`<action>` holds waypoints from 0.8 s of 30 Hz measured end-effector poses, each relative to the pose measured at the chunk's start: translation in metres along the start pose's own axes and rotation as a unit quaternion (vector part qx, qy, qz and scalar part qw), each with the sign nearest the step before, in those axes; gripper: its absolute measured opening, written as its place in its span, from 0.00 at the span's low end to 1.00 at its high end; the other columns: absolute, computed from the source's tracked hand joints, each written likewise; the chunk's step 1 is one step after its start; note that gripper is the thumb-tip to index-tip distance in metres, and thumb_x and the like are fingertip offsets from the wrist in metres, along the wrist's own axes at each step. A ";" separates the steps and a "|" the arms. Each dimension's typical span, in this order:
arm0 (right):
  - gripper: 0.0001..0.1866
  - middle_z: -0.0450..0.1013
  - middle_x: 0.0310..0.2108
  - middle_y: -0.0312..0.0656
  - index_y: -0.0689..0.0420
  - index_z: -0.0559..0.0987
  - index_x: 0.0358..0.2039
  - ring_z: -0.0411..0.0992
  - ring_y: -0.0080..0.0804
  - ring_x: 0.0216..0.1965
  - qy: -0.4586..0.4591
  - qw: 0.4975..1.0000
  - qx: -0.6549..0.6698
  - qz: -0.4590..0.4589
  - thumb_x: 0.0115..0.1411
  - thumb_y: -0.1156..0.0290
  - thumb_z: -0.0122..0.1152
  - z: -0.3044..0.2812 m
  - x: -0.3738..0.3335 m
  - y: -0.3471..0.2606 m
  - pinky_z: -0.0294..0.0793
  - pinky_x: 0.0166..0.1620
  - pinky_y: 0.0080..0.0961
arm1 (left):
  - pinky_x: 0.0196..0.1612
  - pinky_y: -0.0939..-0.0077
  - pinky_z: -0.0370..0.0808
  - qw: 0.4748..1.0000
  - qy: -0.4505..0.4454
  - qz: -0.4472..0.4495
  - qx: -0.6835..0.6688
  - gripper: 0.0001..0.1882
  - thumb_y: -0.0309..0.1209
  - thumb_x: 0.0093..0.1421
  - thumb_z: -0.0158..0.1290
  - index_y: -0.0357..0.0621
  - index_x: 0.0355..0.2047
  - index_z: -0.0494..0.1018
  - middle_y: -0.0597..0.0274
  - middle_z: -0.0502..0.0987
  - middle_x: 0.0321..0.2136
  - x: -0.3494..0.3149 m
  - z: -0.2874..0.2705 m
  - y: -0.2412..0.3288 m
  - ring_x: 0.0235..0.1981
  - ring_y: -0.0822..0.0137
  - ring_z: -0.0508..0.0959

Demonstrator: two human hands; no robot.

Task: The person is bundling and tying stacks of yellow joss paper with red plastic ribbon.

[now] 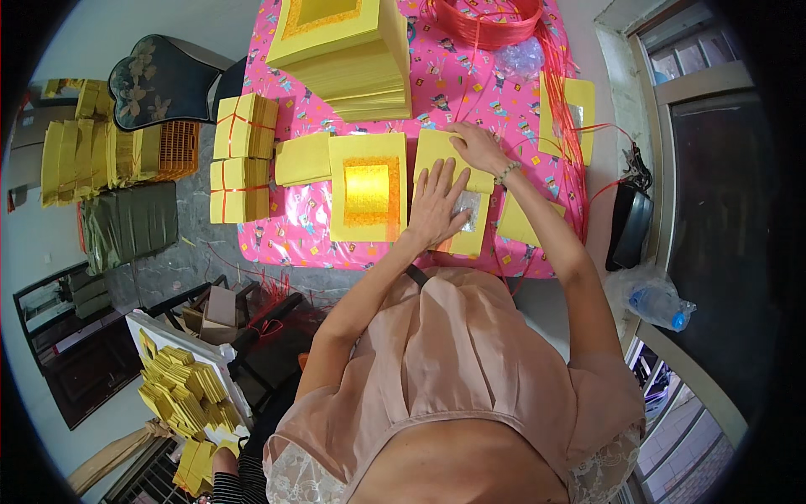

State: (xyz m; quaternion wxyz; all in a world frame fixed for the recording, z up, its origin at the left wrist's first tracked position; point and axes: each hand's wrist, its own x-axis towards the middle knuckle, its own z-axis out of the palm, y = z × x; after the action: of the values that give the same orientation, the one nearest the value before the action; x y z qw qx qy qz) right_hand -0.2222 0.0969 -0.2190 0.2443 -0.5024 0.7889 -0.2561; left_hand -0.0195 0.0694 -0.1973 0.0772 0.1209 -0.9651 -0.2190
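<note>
My left hand (438, 202) lies flat with its fingers spread on a yellow paper sheet (430, 147), beside a silver foil patch (468, 210) on the yellow paper. At that sheet's far edge my right hand (480, 148) rests with fingers stretched out, a beaded bracelet on its wrist. The upper part of the paper seems folded over. Left of it lies a yellow sheet with a gold-and-orange printed square (368, 189). A folded yellow paper (303, 160) is beyond that. Another yellow sheet (527, 220) lies partly under my right forearm.
A tall stack of yellow paper (369, 80) stands at the back. Bundles tied with red string (240, 190) sit at the table's left edge. A red plastic-string coil (491, 21) trails strands down the right side of the pink patterned tablecloth (302, 239). A dark chair (159, 84) stands left.
</note>
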 end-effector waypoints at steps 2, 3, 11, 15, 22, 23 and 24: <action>0.16 0.75 0.44 0.49 0.57 0.76 0.49 0.73 0.51 0.46 0.008 1.000 0.004 0.002 0.62 0.67 0.53 0.003 0.000 0.000 0.71 0.50 0.44 | 0.68 0.45 0.46 1.000 0.000 0.003 -0.001 0.43 0.48 0.55 0.55 0.51 0.68 0.52 0.42 0.52 0.66 0.001 0.000 -0.001 0.68 0.43 0.50; 0.15 0.75 0.43 0.49 0.57 0.76 0.48 0.73 0.51 0.46 0.014 1.000 0.008 0.002 0.62 0.68 0.53 0.003 0.000 -0.001 0.71 0.50 0.45 | 0.68 0.45 0.46 1.000 0.001 0.004 -0.003 0.43 0.48 0.55 0.55 0.51 0.68 0.53 0.42 0.52 0.66 0.000 0.000 -0.001 0.67 0.43 0.51; 0.14 0.70 0.43 0.48 0.58 0.76 0.46 0.72 0.49 0.47 0.030 1.000 -0.007 -0.005 0.61 0.68 0.53 0.006 -0.002 -0.005 0.72 0.48 0.45 | 0.68 0.45 0.47 1.000 -0.002 -0.001 0.004 0.43 0.48 0.55 0.54 0.49 0.68 0.52 0.46 0.53 0.66 -0.001 0.001 -0.001 0.67 0.43 0.51; 0.14 0.69 0.43 0.48 0.57 0.76 0.47 0.71 0.48 0.47 0.020 1.000 -0.012 -0.006 0.61 0.68 0.54 0.007 -0.002 -0.005 0.71 0.49 0.45 | 0.67 0.44 0.47 1.000 -0.006 0.003 0.011 0.43 0.49 0.56 0.53 0.46 0.68 0.52 0.48 0.54 0.66 -0.002 0.004 -0.001 0.67 0.41 0.51; 0.15 0.69 0.44 0.47 0.56 0.74 0.49 0.70 0.47 0.49 0.023 0.999 -0.033 0.007 0.61 0.69 0.53 0.008 -0.005 -0.012 0.69 0.51 0.45 | 0.68 0.43 0.46 1.000 -0.019 0.001 -0.010 0.43 0.51 0.54 0.53 0.42 0.65 0.57 0.46 0.54 0.66 -0.004 0.007 -0.006 0.67 0.40 0.50; 0.16 0.69 0.44 0.47 0.56 0.74 0.49 0.70 0.47 0.49 0.017 0.999 -0.036 0.017 0.61 0.69 0.53 0.008 -0.004 -0.013 0.69 0.52 0.45 | 0.68 0.43 0.46 1.000 -0.020 0.008 -0.004 0.43 0.52 0.53 0.54 0.41 0.64 0.59 0.45 0.54 0.66 -0.004 0.007 -0.007 0.67 0.39 0.49; 0.16 0.69 0.44 0.47 0.55 0.74 0.49 0.70 0.47 0.50 0.012 0.999 -0.039 0.029 0.61 0.69 0.54 0.008 -0.004 -0.014 0.69 0.52 0.45 | 0.68 0.42 0.45 1.000 -0.021 0.016 0.002 0.43 0.53 0.52 0.54 0.40 0.63 0.60 0.45 0.54 0.66 -0.005 0.008 -0.008 0.68 0.39 0.49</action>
State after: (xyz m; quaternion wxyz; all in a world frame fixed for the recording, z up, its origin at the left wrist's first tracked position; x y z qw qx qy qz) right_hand -0.2063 0.0946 -0.2149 0.2227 -0.4855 0.8152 -0.2241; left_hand -0.0151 0.0672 -0.2080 0.0604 0.1009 -0.9687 -0.2186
